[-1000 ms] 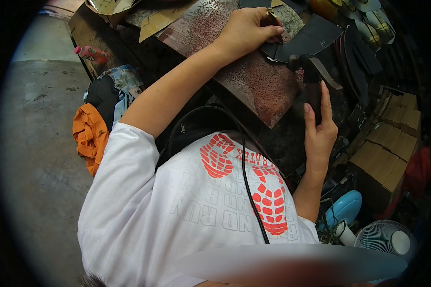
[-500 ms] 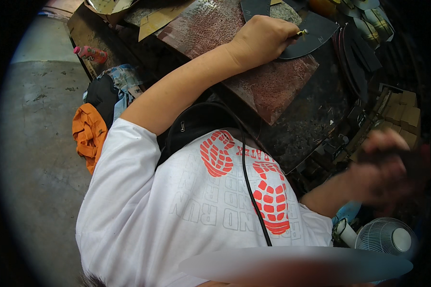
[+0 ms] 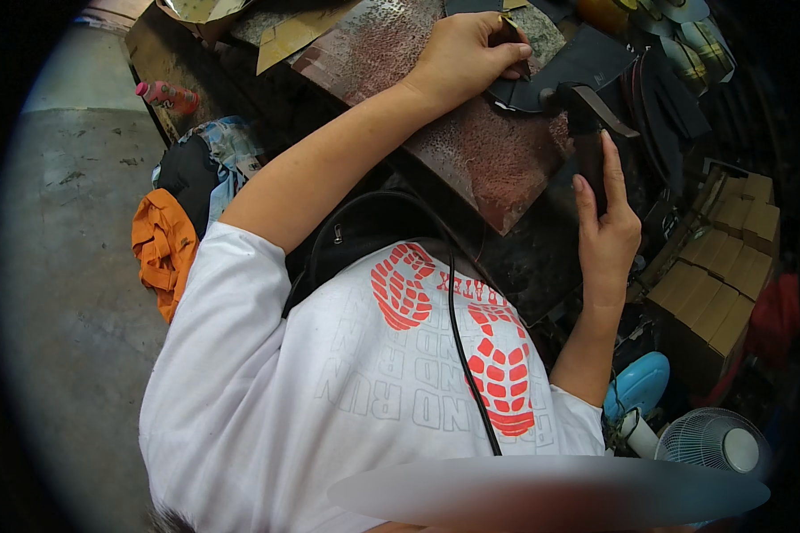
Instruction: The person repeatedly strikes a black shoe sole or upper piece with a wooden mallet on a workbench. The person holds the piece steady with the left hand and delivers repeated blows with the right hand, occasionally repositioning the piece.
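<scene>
In my right hand (image 3: 609, 222) is a hammer (image 3: 588, 164), its dark handle gripped with the index finger stretched along it. The hammer head lies over the near edge of a dark curved sheet piece (image 3: 587, 60), which looks like leather or rubber and bears a small pale mark. My left hand (image 3: 471, 58) is closed on a small, slender dark tool (image 3: 512, 40) like a punch, with a yellowish top. Its lower end points down at the left part of the sheet; whether it touches is unclear. Under the sheet is a reddish-brown, pitted board (image 3: 498, 169).
More dark cut pieces (image 3: 667, 107) are stacked right of the board. Cardboard boxes (image 3: 711, 284), a blue round object (image 3: 638, 386) and a fan (image 3: 720, 441) stand at the right. A pink bottle (image 3: 167, 96) and an orange cloth (image 3: 164, 249) are at the left.
My right hand has swung from the far right in to the board with the hammer. My left hand has shifted left and away from me with the small tool, which now stands more upright.
</scene>
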`<state>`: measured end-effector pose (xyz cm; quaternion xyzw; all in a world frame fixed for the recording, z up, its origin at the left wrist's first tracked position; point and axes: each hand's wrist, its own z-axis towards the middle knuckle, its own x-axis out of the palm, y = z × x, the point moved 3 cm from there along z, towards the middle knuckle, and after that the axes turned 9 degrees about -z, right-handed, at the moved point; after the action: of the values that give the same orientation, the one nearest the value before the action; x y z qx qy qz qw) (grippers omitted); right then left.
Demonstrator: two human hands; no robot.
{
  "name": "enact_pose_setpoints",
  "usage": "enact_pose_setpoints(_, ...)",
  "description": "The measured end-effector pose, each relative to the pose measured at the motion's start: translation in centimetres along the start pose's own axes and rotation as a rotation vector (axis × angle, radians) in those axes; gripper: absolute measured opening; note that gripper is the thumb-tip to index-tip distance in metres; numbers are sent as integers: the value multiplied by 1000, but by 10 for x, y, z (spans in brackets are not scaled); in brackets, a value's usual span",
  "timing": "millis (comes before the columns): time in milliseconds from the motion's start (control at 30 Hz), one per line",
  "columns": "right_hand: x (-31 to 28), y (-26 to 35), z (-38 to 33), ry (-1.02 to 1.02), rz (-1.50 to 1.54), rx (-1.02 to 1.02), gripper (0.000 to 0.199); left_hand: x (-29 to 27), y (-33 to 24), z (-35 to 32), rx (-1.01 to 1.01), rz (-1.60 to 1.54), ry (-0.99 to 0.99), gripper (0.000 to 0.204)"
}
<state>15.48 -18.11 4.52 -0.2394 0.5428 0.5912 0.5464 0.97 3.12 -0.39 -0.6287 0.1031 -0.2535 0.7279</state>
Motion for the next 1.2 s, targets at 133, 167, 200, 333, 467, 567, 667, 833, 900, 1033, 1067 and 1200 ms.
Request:
enact_pose_setpoints(133,6,-10,-1,21,40,-18,58,2,-3,-2,147,158,5,19)
enact_pose_setpoints(167,5,-15,-1,11,39,0,57,3,-3,-2,159,174,5,20)
enact_pose_setpoints(200,4,-17,-1,10,54,-8,57,3,-3,-2,151,176,-3,19)
enact_pose_setpoints(333,-33,-13,2,-63,133,-19,54,3,-5,-3,145,163,-22,19)
enact_pose_setpoints(467,-115,2,6,-453,421,155,57,8,-19,-8,346,516,21,18)
enact_pose_setpoints(567,-129,26,24,-234,470,-296,57,21,-29,-14,561,656,88,16)
enact_pose_setpoints(667,-79,18,33,334,340,-74,51,32,-35,-20,781,756,124,10)
enact_pose_setpoints(833,-12,-13,10,37,182,157,55,23,-25,-20,616,663,80,14)
enact_pose_setpoints(900,0,-14,4,-23,87,14,54,19,-21,-13,487,592,46,9)
enact_pose_setpoints(1033,1,-13,4,35,-34,89,57,-3,-28,-11,205,-164,-137,12)
enact_pose_setpoints(1067,0,-11,5,40,-28,96,58,-8,-32,-18,181,-250,-187,12)
enact_pose_setpoints(1200,3,-7,5,71,9,128,58,-17,-40,-54,-56,-583,-250,9)
